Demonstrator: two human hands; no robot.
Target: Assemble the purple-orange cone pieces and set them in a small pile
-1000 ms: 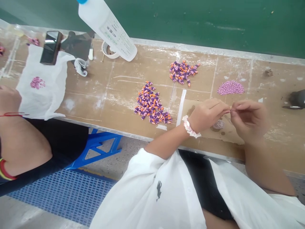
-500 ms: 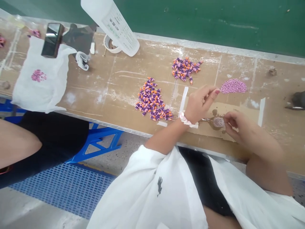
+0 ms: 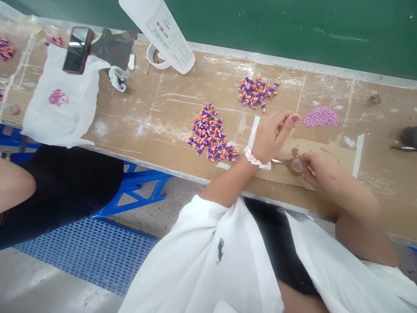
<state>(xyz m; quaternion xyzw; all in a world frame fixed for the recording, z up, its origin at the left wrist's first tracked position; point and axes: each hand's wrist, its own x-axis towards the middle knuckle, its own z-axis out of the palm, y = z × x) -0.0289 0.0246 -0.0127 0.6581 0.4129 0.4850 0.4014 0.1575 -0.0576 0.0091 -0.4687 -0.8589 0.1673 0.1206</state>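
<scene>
My left hand (image 3: 273,134), with a pink scrunchie (image 3: 256,160) at its wrist, is closed with thumb and fingertips together; whatever is in them is too small to make out. It hovers just left of a pile of tiny pink bead-like pieces (image 3: 321,117). My right hand (image 3: 317,171) is pinched closed at the right edge of a small clear round dish (image 3: 297,164) in a wet brown patch; the thing between its fingers is hidden. Left of my hands lie a large pile (image 3: 210,134) and a smaller pile (image 3: 256,92) of purple-and-orange figurines.
A large translucent bottle (image 3: 166,39) leans over a tape roll (image 3: 158,56) at the back. Farther left, a phone (image 3: 78,50) and small pink bits rest on a white cloth (image 3: 42,117). Another person's leg (image 3: 74,187) is beside a blue stool (image 3: 143,191).
My left fingertips have drawn slightly left, away from the pink pile. My right hand has shifted a little left by the dish. The whole view has moved slightly.
</scene>
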